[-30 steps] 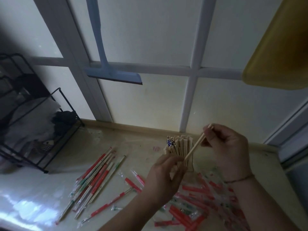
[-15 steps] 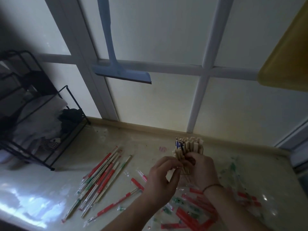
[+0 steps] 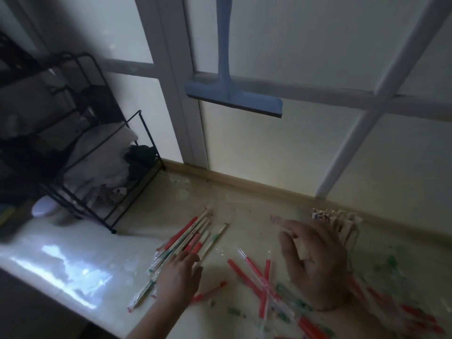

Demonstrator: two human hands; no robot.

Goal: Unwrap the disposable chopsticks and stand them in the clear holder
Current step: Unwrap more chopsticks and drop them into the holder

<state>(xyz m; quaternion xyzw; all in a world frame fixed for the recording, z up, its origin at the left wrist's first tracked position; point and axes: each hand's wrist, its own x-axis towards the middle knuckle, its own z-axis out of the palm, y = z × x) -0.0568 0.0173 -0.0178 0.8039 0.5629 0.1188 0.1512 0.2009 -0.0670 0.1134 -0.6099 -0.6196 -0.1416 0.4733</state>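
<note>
The worktop (image 3: 97, 255) carries a pile of wrapped chopsticks (image 3: 193, 236), light, stiff, in slippery film; pinching mid-length looks best. The left hand (image 3: 179, 272) rests flat on them; the right hand (image 3: 315, 260) hovers, fingers spread, beside the full holder (image 3: 342, 223).

Home utility corner; hanging squeegee (image 3: 232, 94); black wire rack (image 3: 97, 167) of cloths; glossy counter (image 3: 73, 260)

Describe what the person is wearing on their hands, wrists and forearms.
Both forearms are bare as far as the frame shows, with no sleeves visible. The left hand has no glove, ring or band visible. The right hand is also ungloved; a thin reddish-brown cord bracelet circles its wrist.
</note>
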